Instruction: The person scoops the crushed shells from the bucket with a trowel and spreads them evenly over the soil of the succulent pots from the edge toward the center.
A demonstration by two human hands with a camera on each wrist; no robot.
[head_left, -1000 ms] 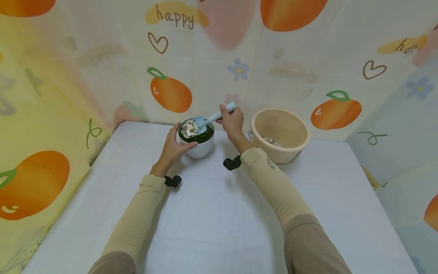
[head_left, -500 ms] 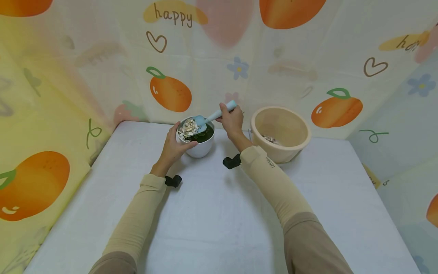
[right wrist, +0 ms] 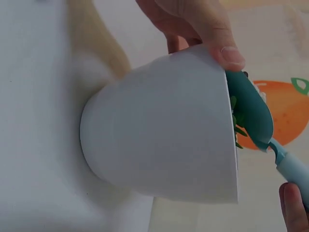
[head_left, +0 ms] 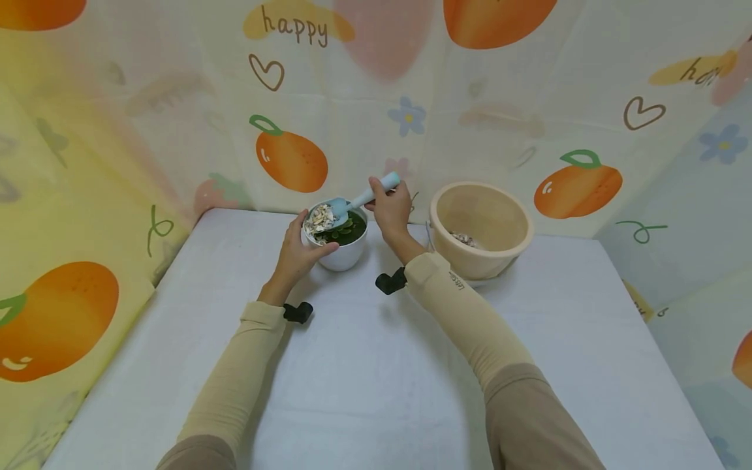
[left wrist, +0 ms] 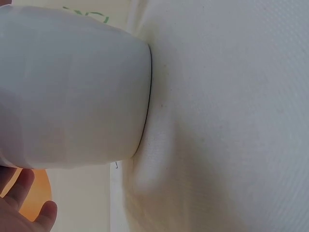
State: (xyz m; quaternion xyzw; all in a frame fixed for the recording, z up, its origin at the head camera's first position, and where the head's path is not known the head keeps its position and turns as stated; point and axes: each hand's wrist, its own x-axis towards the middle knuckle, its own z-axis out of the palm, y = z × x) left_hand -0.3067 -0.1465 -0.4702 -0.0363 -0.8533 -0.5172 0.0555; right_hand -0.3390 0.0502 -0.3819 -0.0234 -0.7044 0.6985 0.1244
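**Pale bits (head_left: 320, 220) being tipped**

Fingers of the right hand (head_left: 391, 207) are clamped on the blue scoop (head_left: 360, 200); those of the left hand (head_left: 295, 254), round the white pot (head_left: 342, 257) on the surface (head_left: 352, 365). The scoop has been nudged left; pouring seems partly done.

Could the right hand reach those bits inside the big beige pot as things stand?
Probably yes: the bits lie in the beige pot close by, its top uncovered. But the right hand holds the blue scoop over the white pot.
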